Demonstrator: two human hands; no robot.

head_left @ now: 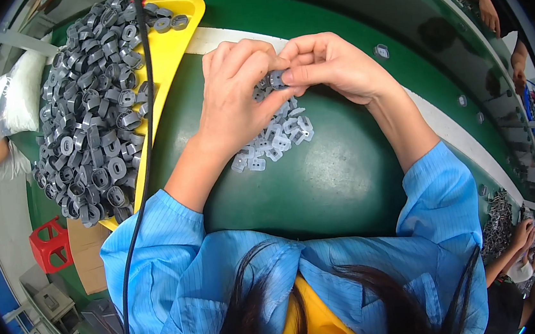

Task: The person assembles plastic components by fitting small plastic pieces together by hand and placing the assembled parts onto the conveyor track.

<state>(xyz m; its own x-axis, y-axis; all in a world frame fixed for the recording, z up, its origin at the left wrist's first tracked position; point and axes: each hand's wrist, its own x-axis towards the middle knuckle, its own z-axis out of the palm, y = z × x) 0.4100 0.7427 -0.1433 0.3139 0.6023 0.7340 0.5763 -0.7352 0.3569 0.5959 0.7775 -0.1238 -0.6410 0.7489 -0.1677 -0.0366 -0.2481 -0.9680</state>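
Above the green worktop, my left hand and my right hand meet at a small dark grey plastic housing. The right thumb and fingers pinch its right side. My left fingers curl round its other side, hiding much of it; their exact grip is partly covered. Just below the hands lies a loose heap of small translucent pale plastic clips. To the left, many grey oval plastic housings are piled in a yellow tray.
A black cable runs down across the tray. Beyond the white strip, pale pieces including one clear-edged part lie on a green belt. A red stool and cardboard are at lower left. Other people work at both sides.
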